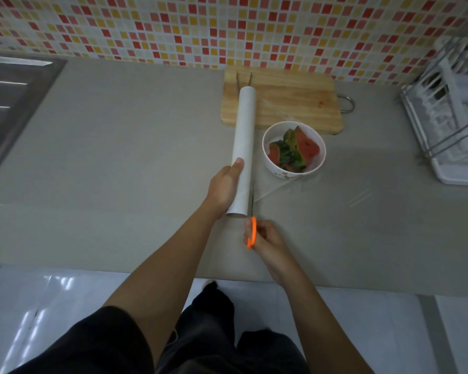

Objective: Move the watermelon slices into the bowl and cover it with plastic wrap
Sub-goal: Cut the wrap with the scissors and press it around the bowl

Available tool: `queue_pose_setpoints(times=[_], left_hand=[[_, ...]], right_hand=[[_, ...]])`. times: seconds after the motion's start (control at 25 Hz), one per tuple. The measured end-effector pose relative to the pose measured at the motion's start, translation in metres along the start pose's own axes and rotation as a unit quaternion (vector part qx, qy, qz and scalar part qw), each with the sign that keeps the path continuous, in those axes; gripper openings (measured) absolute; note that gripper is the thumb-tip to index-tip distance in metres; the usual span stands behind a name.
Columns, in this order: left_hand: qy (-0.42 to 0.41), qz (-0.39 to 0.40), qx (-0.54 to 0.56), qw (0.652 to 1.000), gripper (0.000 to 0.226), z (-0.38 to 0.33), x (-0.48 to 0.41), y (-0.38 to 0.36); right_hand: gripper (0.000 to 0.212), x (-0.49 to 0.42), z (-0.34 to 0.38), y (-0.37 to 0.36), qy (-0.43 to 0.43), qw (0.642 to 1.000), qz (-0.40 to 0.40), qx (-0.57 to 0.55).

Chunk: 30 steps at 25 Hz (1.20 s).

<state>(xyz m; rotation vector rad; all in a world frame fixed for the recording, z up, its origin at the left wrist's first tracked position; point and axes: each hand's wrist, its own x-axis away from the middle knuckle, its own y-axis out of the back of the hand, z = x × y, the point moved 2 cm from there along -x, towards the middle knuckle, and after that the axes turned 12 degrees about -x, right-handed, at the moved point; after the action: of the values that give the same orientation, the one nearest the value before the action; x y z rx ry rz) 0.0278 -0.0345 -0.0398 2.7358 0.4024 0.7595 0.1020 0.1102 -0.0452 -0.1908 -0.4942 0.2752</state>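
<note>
A white bowl (276,168) on the grey counter holds several watermelon slices (295,149), red flesh and green rind. A long white roll of plastic wrap (243,136) lies left of the bowl, its far end over the cutting board. My left hand (224,190) grips the roll near its near end. A clear sheet of wrap (289,186) stretches from the roll over the bowl to the right. My right hand (265,241) holds orange-handled scissors (251,233), whose blades point away from me along the roll's right side at the sheet's near edge.
A wooden cutting board (289,103) lies behind the bowl against the mosaic-tiled wall. A white dish rack (449,117) stands at the right. A steel sink (11,103) is at the far left. The counter's front edge runs just below my hands.
</note>
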Motion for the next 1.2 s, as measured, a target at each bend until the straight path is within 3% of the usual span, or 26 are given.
queue_pose_setpoints(times=[0.28, 0.48, 0.72, 0.92, 1.2], left_hand=[[0.006, 0.003, 0.019, 1.0, 0.065, -0.001, -0.001, 0.001], [0.012, 0.006, 0.036, 0.999, 0.065, 0.0, -0.001, 0.002], [0.012, 0.003, 0.035, 0.999, 0.059, 0.002, 0.001, 0.005], [0.014, 0.017, 0.051, 0.998, 0.061, 0.005, 0.004, 0.011], [0.006, 0.033, 0.052, 0.998, 0.067, 0.012, 0.007, 0.024]], right_hand=[[0.026, -0.023, 0.02, -0.001, 0.026, 1.0, 0.004, 0.014], [0.018, -0.04, 0.029, -0.001, 0.025, 0.999, -0.02, -0.013], [0.022, -0.066, 0.047, -0.007, 0.031, 0.999, -0.014, -0.008], [0.031, -0.084, 0.052, -0.015, 0.048, 0.998, 0.036, -0.024], [0.029, -0.1, 0.05, -0.021, 0.047, 0.997, 0.016, -0.063]])
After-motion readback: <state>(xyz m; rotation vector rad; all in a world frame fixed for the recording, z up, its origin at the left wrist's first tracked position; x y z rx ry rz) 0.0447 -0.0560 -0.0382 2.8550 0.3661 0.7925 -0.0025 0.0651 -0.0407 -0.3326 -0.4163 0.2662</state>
